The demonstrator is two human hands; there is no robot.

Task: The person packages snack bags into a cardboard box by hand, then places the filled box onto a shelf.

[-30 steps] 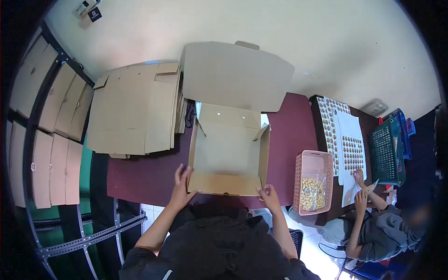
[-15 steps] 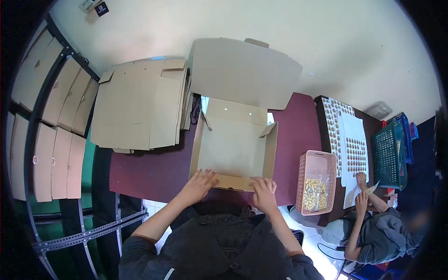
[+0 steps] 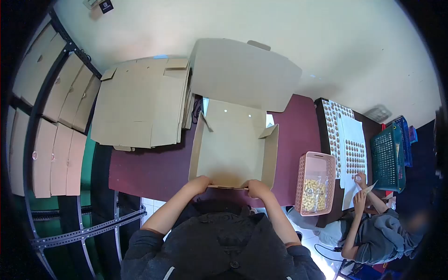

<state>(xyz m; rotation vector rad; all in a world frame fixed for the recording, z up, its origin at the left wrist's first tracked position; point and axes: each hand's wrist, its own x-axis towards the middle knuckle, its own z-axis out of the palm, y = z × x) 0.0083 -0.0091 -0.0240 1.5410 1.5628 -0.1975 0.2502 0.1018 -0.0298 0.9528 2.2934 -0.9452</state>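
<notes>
A brown cardboard box point(image 3: 231, 149) stands on the maroon table in front of me, its big lid flap point(image 3: 245, 70) raised at the back. My left hand point(image 3: 200, 184) is closed on the left part of the box's front wall. On the right part of that same wall, my right hand point(image 3: 257, 188) is closed too, fingers curled over the edge. The front wall point(image 3: 228, 181) stands up between the two hands. Small side flaps lean inward at the box's back corners.
Flattened cardboard boxes point(image 3: 140, 102) are stacked to the left. A pink basket point(image 3: 316, 154) holding bags of pale pieces stands to the right. Beyond it, a co-worker point(image 3: 387, 233) handles paper beside sticker sheets point(image 3: 355, 156) and a green basket point(image 3: 387, 163). Boxes fill a shelf point(image 3: 70, 46) at far left.
Both hands have gone from lying spread on the front panel to gripping its edge. The front wall now stands more upright. The co-worker's hands shifted slightly.
</notes>
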